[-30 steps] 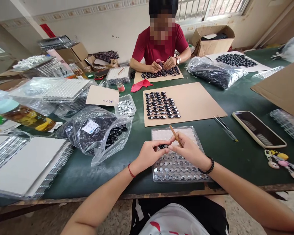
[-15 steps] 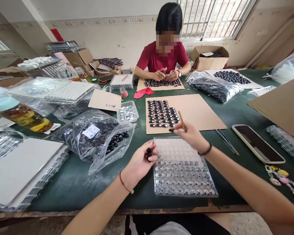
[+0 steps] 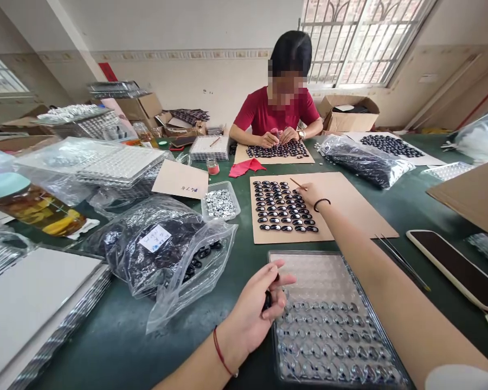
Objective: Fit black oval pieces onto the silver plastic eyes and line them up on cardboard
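Cupped near the tray's left edge, my left hand (image 3: 254,311) has its fingers curled around a few glossy black oval pieces (image 3: 267,301). My right hand (image 3: 311,196) reaches forward over the cardboard sheet (image 3: 361,214), pinching a thin wooden stick (image 3: 298,184). Its fingertips are at the right side of rows of shiny black pieces (image 3: 283,208) laid on the sheet; whether they also hold a piece is hidden. Between me and the sheet lies a clear plastic tray (image 3: 315,279) with round clear pockets in its nearer rows and whitish backing at the far end.
Left are an open plastic bag (image 3: 162,260) of black pieces, a tub (image 3: 220,200) of small silvery parts, and stacked trays (image 3: 36,303). At right lie tweezers (image 3: 402,262) and a phone (image 3: 457,265). Across the table a person (image 3: 278,114) handles black pieces on cardboard.
My right hand has moved from above the tray forward onto the cardboard sheet, stick still in it. My left hand's fingers have curled further over the black pieces. The view has shifted.
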The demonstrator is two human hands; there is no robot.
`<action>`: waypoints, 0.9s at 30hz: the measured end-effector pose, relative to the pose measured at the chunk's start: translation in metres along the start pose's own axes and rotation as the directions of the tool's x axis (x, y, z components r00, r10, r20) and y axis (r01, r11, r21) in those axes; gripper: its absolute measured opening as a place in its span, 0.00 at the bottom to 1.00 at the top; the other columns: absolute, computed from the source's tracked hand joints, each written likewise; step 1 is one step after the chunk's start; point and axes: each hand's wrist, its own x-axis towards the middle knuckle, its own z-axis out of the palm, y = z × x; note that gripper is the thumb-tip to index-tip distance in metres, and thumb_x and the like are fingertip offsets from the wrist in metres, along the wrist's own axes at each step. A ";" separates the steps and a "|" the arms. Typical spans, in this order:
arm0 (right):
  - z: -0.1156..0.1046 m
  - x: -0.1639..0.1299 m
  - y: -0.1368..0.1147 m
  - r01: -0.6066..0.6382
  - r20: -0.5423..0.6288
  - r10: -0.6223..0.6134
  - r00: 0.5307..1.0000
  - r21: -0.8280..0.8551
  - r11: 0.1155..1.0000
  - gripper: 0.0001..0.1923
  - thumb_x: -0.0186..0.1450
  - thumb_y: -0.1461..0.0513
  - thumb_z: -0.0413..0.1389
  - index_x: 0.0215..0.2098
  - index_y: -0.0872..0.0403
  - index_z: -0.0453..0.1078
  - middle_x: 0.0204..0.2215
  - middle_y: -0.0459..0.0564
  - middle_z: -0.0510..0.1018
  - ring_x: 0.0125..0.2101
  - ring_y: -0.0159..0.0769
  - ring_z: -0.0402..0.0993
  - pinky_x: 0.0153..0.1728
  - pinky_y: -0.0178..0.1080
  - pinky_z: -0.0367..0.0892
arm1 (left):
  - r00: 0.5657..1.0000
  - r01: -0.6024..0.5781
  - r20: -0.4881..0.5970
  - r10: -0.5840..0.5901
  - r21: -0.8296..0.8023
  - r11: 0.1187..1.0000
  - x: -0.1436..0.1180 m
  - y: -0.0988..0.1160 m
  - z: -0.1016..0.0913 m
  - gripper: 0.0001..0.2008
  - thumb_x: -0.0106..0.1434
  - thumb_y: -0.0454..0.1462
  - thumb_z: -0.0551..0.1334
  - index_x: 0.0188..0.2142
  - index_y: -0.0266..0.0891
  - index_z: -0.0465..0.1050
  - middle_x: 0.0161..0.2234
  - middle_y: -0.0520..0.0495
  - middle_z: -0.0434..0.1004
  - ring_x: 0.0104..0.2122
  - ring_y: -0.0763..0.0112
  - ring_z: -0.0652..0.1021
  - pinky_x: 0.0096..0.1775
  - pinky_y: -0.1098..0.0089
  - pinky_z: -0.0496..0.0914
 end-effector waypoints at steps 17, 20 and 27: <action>-0.068 -0.223 0.010 0.031 -0.024 -0.036 0.999 -0.157 0.987 0.20 0.66 0.53 0.43 0.27 0.57 0.68 0.27 0.51 0.74 0.31 0.35 0.69 0.30 0.31 0.57 | 0.982 -0.119 -0.090 0.165 0.378 0.918 0.029 0.007 -0.001 0.16 0.57 0.36 0.57 0.46 0.37 0.67 0.33 0.42 0.72 0.15 0.85 0.62 0.09 0.84 0.49; -0.072 -0.271 0.031 -0.077 -0.027 0.072 0.997 -0.211 0.974 0.18 0.65 0.53 0.45 0.26 0.56 0.67 0.23 0.51 0.73 0.26 0.37 0.69 0.26 0.32 0.56 | 0.983 -0.099 -0.101 0.151 0.402 0.911 0.033 0.005 0.000 0.15 0.57 0.34 0.57 0.45 0.38 0.68 0.32 0.44 0.71 0.14 0.85 0.61 0.08 0.85 0.50; -0.100 -0.349 0.044 -0.193 -0.068 0.187 0.980 -0.100 0.976 0.10 0.64 0.54 0.47 0.39 0.52 0.62 0.22 0.44 0.70 0.25 0.34 0.68 0.25 0.32 0.56 | 0.979 -0.149 -0.077 0.189 0.360 0.921 0.036 0.009 0.000 0.11 0.56 0.31 0.57 0.40 0.38 0.70 0.27 0.50 0.69 0.14 0.85 0.61 0.07 0.85 0.52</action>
